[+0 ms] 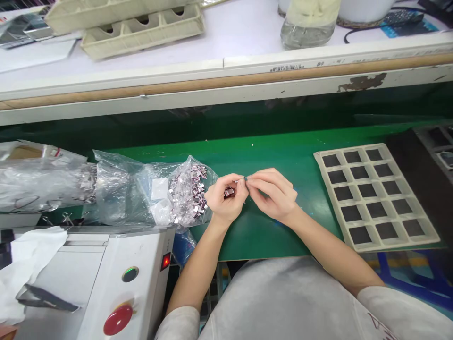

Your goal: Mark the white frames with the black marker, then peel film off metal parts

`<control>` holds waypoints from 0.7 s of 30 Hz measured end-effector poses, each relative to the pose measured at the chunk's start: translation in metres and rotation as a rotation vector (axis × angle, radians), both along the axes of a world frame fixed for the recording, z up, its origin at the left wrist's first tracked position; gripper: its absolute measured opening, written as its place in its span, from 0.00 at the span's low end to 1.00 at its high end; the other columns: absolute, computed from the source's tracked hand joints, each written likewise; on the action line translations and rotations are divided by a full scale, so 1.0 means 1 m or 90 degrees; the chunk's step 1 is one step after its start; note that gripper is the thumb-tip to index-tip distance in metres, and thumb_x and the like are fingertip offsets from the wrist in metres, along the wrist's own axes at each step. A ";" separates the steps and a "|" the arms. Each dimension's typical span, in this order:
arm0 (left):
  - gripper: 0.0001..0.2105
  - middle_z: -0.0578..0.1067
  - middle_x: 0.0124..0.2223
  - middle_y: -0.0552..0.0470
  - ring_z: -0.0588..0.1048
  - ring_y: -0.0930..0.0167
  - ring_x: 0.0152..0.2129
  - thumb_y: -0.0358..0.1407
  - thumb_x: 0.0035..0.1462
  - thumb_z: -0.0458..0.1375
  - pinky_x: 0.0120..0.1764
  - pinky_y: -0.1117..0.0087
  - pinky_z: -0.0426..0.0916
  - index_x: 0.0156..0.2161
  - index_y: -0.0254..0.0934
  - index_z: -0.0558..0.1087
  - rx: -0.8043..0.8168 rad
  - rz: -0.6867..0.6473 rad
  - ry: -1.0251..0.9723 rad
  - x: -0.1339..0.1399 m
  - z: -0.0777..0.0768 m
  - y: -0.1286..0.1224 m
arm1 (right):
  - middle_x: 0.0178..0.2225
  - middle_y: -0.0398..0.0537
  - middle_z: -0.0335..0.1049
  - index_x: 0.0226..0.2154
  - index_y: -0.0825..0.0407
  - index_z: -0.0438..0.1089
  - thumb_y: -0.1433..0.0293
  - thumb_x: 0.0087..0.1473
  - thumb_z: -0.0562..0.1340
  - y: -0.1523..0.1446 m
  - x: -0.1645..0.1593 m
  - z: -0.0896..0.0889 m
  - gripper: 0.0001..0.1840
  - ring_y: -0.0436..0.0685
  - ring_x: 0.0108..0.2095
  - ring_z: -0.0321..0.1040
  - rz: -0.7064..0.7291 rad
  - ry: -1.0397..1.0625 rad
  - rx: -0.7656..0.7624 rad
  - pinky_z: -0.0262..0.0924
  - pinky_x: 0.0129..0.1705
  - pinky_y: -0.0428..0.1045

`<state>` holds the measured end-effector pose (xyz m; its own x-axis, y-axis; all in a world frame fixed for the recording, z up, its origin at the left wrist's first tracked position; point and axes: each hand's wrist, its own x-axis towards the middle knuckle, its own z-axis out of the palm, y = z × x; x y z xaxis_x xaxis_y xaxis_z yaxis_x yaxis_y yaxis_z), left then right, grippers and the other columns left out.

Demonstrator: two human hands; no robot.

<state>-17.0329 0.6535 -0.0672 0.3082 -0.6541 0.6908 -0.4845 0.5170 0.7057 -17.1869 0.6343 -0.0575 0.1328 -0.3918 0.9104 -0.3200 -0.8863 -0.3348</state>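
My left hand (226, 196) and my right hand (272, 191) meet above the green tabletop (262, 236), fingertips nearly touching. Between them is a tiny dark piece (245, 179), pinched by both thumbs and forefingers; its kind is too small to make out. Several small shiny metal pieces (229, 192) show inside the curl of my left hand. Just left of that hand lies an open clear plastic bag (141, 189) with many similar small metal pieces (198, 189) spilling toward its mouth.
A cream compartment tray (385, 198) with dark pads in its cells lies at right. A white machine (116, 283) with a red button (118, 319) stands at lower left. Along the back, a raised shelf (240, 42) carries moulded trays (145, 33) and a container of liquid (309, 28).
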 end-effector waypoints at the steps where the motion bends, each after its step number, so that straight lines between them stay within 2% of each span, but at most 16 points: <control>1: 0.10 0.78 0.25 0.56 0.72 0.75 0.17 0.44 0.66 0.68 0.23 0.73 0.67 0.38 0.41 0.82 -0.008 -0.002 0.000 0.000 0.000 0.000 | 0.44 0.48 0.85 0.59 0.38 0.77 0.75 0.67 0.69 0.001 0.000 0.000 0.23 0.61 0.40 0.84 -0.002 0.004 -0.008 0.83 0.42 0.58; 9: 0.08 0.81 0.28 0.54 0.74 0.75 0.18 0.42 0.67 0.68 0.23 0.73 0.69 0.37 0.41 0.83 -0.084 -0.001 -0.049 0.002 -0.001 -0.001 | 0.44 0.50 0.86 0.56 0.41 0.80 0.74 0.67 0.69 0.001 -0.002 -0.001 0.18 0.61 0.40 0.85 -0.029 0.033 -0.055 0.85 0.39 0.57; 12: 0.04 0.83 0.30 0.54 0.75 0.75 0.19 0.37 0.67 0.68 0.23 0.73 0.70 0.39 0.42 0.84 -0.116 -0.007 -0.063 0.002 -0.001 -0.001 | 0.42 0.49 0.85 0.50 0.40 0.82 0.70 0.69 0.68 0.001 -0.005 -0.006 0.11 0.61 0.39 0.84 -0.052 0.072 -0.030 0.85 0.39 0.58; 14: 0.04 0.83 0.30 0.53 0.76 0.74 0.19 0.38 0.66 0.69 0.23 0.73 0.70 0.39 0.42 0.84 -0.109 -0.005 -0.062 0.002 -0.003 0.000 | 0.41 0.49 0.85 0.47 0.40 0.82 0.68 0.70 0.68 0.002 -0.005 -0.007 0.08 0.61 0.38 0.84 -0.065 0.085 -0.019 0.85 0.38 0.58; 16: 0.06 0.83 0.30 0.53 0.76 0.74 0.19 0.40 0.67 0.69 0.23 0.73 0.70 0.39 0.41 0.84 -0.100 0.000 -0.067 0.003 -0.004 0.001 | 0.42 0.48 0.86 0.49 0.40 0.82 0.69 0.69 0.68 0.002 -0.005 -0.005 0.09 0.61 0.38 0.84 -0.060 0.077 -0.024 0.85 0.38 0.58; 18: 0.05 0.83 0.30 0.53 0.76 0.74 0.19 0.39 0.68 0.68 0.23 0.73 0.71 0.41 0.41 0.84 -0.109 -0.007 -0.079 0.003 -0.005 0.001 | 0.44 0.48 0.86 0.54 0.40 0.80 0.73 0.68 0.69 0.003 -0.004 0.000 0.16 0.61 0.39 0.84 -0.040 0.057 -0.043 0.85 0.39 0.57; 21: 0.03 0.85 0.33 0.54 0.77 0.75 0.20 0.33 0.68 0.67 0.25 0.74 0.71 0.45 0.41 0.83 -0.138 -0.031 -0.089 0.003 -0.005 0.000 | 0.45 0.53 0.86 0.60 0.47 0.78 0.78 0.65 0.70 0.004 -0.003 0.006 0.23 0.62 0.42 0.84 -0.006 0.044 -0.069 0.85 0.41 0.56</control>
<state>-17.0301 0.6533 -0.0724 0.1715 -0.4984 0.8499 -0.5400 0.6740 0.5042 -17.1901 0.6387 -0.0516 0.1926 -0.2930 0.9365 -0.3477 -0.9128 -0.2141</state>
